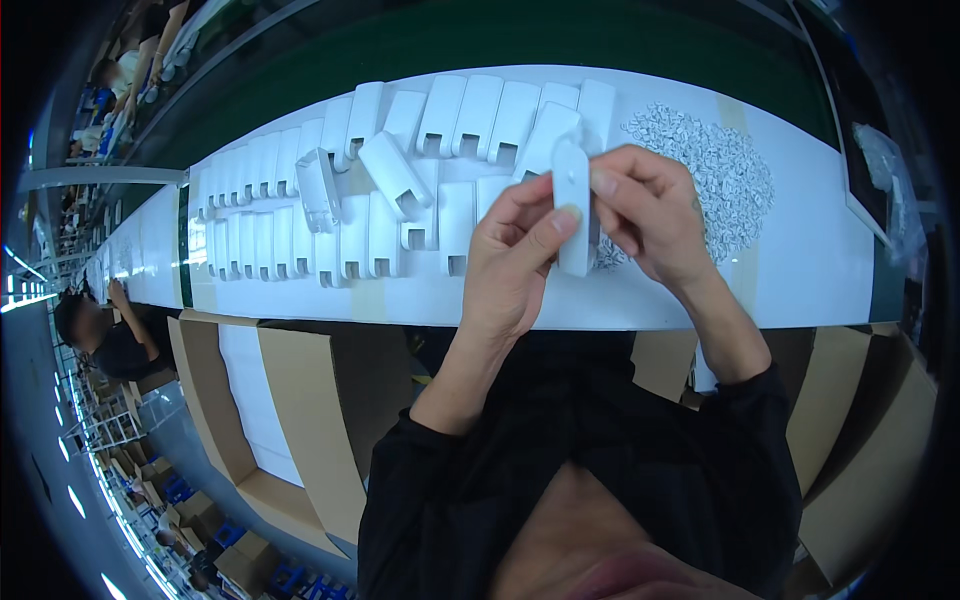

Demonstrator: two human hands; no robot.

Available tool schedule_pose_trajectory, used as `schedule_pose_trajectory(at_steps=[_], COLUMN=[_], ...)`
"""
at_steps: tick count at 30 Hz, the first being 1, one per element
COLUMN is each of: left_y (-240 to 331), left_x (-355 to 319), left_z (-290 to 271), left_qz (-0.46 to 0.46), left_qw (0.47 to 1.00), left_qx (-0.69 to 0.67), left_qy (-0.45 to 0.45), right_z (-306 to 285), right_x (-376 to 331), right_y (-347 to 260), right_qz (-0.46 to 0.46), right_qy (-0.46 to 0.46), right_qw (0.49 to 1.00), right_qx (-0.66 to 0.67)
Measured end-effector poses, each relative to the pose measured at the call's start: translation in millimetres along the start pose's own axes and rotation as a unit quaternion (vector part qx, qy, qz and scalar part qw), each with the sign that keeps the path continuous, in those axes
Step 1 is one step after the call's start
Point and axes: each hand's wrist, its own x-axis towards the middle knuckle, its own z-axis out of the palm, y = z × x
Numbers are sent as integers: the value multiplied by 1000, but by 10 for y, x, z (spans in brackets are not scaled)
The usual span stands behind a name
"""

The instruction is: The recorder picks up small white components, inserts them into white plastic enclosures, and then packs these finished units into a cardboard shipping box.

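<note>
A white plastic housing [572, 205], long with rounded ends, is held upright above the table. My left hand [515, 250] grips it from the left, thumb on its face. On its right edge, the bent fingers of my right hand [650, 205] pinch close to the upper part; whether they hold a small piece too is hidden. Rows of similar white housings [465, 115], each with a square notch at one end, lie on the white table [480, 305] to the left and behind. One housing [318, 190] there lies with its hollow side showing. To the right spreads a heap of small white parts [715, 180].
Open cardboard boxes stand below the table edge, one at the left [300, 380] and one at the right [835, 400]. A clear plastic bag [885, 190] hangs at the far right. Another person [115, 335] sits farther left along the table.
</note>
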Motion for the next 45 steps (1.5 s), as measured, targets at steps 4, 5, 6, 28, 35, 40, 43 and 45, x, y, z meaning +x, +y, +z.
schedule_pose_trajectory(at_steps=[4, 5, 6, 28, 35, 40, 43, 45], left_y=[82, 93, 114, 689, 420, 362, 352, 307], left_x=[101, 127, 161, 49, -138, -248, -265, -273], left_z=[22, 22, 19, -558, -598, -545, -501, -495], left_qz=[31, 45, 61, 304, 226, 144, 106, 105], left_qw=[999, 998, 996, 775, 898, 949, 963, 972], left_qx=[29, 36, 43, 442, 286, 231, 222, 182], left_qy=[25, 31, 37, 334, 246, 161, 111, 109], right_z=[52, 66, 87, -428, -1293, -1123, -1117, -1134], right_x=[223, 273, 341, 2315, 547, 429, 548, 553], right_y=[-36, -28, -20, -734, 151, 101, 133, 234], right_qz=[16, 12, 7, 207, -212, -247, -235, -257], right_qy=[-41, -38, -38, 4, -175, -264, -330, -303], right_qw=[998, 998, 999, 917, 749, 673, 575, 587], right_qx=[51, 39, 26, -341, -603, -645, -710, -705])
